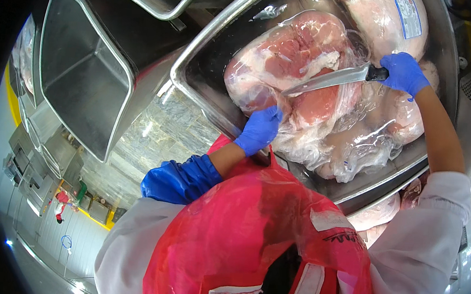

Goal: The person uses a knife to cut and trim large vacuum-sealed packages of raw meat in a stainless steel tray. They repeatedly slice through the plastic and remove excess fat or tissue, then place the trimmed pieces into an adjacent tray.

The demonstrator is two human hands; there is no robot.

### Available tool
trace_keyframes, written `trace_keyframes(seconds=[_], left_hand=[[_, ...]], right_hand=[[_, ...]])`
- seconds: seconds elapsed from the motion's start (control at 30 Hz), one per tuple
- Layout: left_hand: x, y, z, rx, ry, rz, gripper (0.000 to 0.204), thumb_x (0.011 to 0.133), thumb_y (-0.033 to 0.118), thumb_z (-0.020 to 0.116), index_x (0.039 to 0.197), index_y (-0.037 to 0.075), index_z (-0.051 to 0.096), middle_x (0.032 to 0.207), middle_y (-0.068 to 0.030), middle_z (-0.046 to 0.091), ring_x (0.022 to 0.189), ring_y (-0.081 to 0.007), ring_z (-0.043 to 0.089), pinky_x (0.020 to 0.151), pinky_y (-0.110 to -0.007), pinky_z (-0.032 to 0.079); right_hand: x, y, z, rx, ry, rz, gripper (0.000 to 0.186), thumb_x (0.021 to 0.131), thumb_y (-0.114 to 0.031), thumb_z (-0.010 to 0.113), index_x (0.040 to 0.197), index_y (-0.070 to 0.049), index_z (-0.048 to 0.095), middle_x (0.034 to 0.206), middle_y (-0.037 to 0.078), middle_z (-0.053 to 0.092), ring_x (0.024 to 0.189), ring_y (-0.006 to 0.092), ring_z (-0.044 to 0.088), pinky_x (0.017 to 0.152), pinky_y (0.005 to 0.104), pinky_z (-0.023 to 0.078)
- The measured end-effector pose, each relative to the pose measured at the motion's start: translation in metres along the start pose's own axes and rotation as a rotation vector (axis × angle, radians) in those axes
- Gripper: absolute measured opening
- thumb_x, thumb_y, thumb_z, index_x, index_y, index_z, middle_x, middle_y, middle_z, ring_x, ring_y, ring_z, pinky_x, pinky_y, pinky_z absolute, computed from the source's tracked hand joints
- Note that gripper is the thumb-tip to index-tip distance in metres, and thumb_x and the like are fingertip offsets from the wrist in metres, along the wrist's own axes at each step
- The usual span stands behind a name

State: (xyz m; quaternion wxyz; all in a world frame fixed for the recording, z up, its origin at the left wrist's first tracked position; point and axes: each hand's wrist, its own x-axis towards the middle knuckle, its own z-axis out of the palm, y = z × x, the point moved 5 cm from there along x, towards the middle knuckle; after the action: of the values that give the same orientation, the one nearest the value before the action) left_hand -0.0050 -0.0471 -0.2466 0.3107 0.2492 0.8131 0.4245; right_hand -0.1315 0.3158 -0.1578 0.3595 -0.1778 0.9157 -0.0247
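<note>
My right hand point(404, 74), in a blue glove, is closed around the black handle of a knife point(334, 79). The long blade points left and lies across a large piece of raw meat point(310, 39) wrapped in clear plastic. At the near left end of that meat, my left hand point(260, 129), also gloved in blue, has its fingers closed on the clear plastic bag point(307, 147); the fingertips are partly hidden. Loose, crumpled film spreads below the blade. All this sits in a deep metal tub point(210, 40).
More bagged meat, one labelled piece point(375, 20) among it, lies at the tub's far right. An open metal bin point(87, 63) stands to the left. Further meat point(377, 213) shows below the tub's near rim. A person point(62, 202) is far off at lower left.
</note>
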Motion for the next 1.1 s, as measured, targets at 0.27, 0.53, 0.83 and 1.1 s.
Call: trace_keyframes(seconds=[0.27, 0.53, 0.83, 1.1], left_hand=[[0.0, 0.025, -0.029, -0.001, 0.071, -0.041, 0.01, 0.082, 0.007, 0.049, 0.079, 0.0, 0.055, 0.069, -0.0219, 0.054, 0.061, -0.034, 0.05, 0.061, -0.038, 0.043], [-0.016, -0.016, 0.004, 0.031, 0.071, 0.125, 0.012, 0.083, 0.008, 0.049, 0.08, -0.001, 0.057, 0.064, -0.0167, 0.052, 0.058, -0.0192, 0.045, 0.06, -0.035, 0.042], [-0.006, 0.011, -0.017, -0.032, 0.118, 0.113, 0.012, 0.083, 0.007, 0.049, 0.08, 0.0, 0.057, 0.062, -0.0131, 0.051, 0.058, -0.0163, 0.044, 0.059, -0.034, 0.041], [0.008, 0.007, -0.019, -0.364, 0.061, -0.246, 0.011, 0.082, 0.006, 0.048, 0.078, 0.0, 0.056, 0.062, -0.0088, 0.05, 0.059, -0.013, 0.042, 0.058, -0.031, 0.041]], right_hand=[[-0.1, -0.092, -0.131, -0.338, 0.069, -0.104, 0.058, 0.077, -0.008, 0.05, 0.134, -0.015, 0.04, 0.075, 0.004, 0.048, 0.065, 0.0202, 0.052, 0.061, 0.0331, 0.042], [-0.142, -0.15, -0.149, -0.376, -0.029, -0.082, 0.062, 0.078, -0.008, 0.049, 0.137, -0.02, 0.036, 0.066, 0.003, 0.042, 0.057, 0.0156, 0.05, 0.052, 0.0308, 0.04], [-0.149, -0.161, -0.147, -0.41, -0.025, -0.006, 0.06, 0.077, -0.007, 0.05, 0.134, -0.021, 0.037, 0.063, 0.002, 0.043, 0.05, 0.0156, 0.049, 0.048, 0.0297, 0.04], [-0.145, -0.175, -0.142, -0.251, 0.021, -0.038, 0.07, 0.076, -0.007, 0.051, 0.142, -0.017, 0.028, 0.06, 0.002, 0.042, 0.048, 0.016, 0.048, 0.044, 0.0294, 0.04]])
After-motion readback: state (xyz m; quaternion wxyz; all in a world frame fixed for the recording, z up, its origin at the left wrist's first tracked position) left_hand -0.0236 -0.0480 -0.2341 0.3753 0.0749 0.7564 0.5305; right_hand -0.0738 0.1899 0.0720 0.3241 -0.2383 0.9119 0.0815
